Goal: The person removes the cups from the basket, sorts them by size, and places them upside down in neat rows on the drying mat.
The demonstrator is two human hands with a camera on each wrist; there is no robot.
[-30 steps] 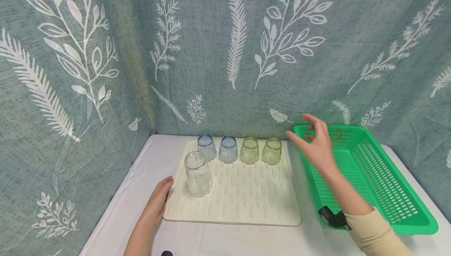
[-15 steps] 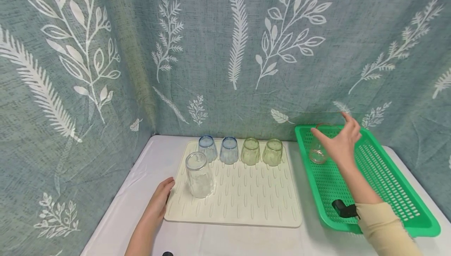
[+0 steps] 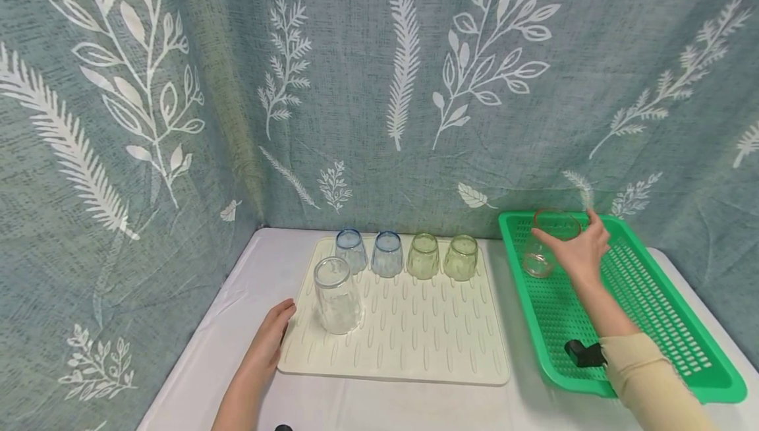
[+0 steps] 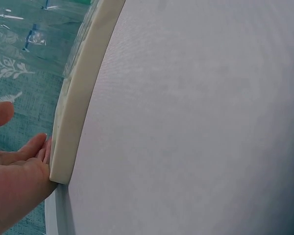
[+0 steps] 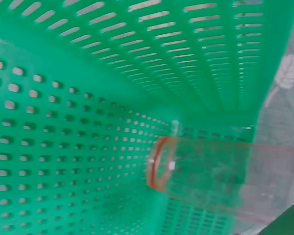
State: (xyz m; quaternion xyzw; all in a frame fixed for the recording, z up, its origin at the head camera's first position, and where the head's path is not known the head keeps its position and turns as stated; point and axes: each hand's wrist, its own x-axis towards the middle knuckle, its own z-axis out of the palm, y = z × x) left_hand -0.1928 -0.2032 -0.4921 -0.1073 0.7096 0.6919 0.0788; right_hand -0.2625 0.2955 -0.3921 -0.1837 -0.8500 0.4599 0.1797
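Observation:
Inside the green basket (image 3: 593, 312) stands a clear glass with a reddish rim (image 3: 537, 263); the right wrist view shows this pinkish glass (image 5: 210, 171) too. My right hand (image 3: 581, 250) is spread about its upper part, thumb to the left and fingers to the right; contact cannot be made out. My left hand (image 3: 273, 335) lies at the left edge of a cream ridged drying mat (image 3: 427, 325). In the left wrist view, the left-hand fingers (image 4: 34, 144) touch the edge of that mat. On the mat's left part a tall clear glass (image 3: 338, 299) stands.
Along the mat's back edge stand two blue glasses (image 3: 387, 256) and two green glasses (image 3: 460, 259) in a row. A white cloth (image 3: 367, 404) covers the table. Behind hangs a blue-green curtain (image 3: 356, 88) with white leaf prints.
My right hand has moved rightward from beside the basket's back left corner to around the reddish-rimmed glass, then lowered slightly. The left hand and the glasses on the mat have stayed put.

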